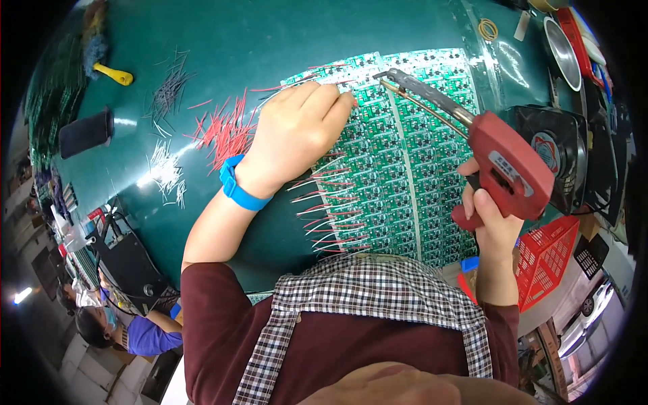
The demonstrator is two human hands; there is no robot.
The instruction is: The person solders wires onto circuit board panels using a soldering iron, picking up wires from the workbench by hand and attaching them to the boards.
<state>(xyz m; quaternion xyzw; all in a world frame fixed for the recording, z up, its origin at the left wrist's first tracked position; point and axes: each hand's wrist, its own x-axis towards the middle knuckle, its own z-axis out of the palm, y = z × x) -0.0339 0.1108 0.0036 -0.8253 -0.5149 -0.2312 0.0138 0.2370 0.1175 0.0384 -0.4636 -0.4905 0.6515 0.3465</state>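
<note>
My left hand [304, 131], with a blue band [239, 185] on its wrist, is closed over the upper left part of a panel of green circuit boards [385, 182]. Its fingertips are mostly hidden, so what they pinch does not show. A red wire [266, 89] sticks out beside the knuckles. My right hand [496, 219] grips a red soldering gun [516, 169] by its handle. The gun's dark, bent tip [385, 73] hangs over the top of the panel, right of my left hand. Red and white wires [331, 209] line the panel's left edge.
Piles of red wires [229, 135], white wires [165, 172] and dark wires [169, 91] lie on the green table [223, 40]. Left of them is a black phone-like slab [86, 133]. A black fan [553, 148] and a red basket [547, 263] stand right. Another person [145, 334] sits lower left.
</note>
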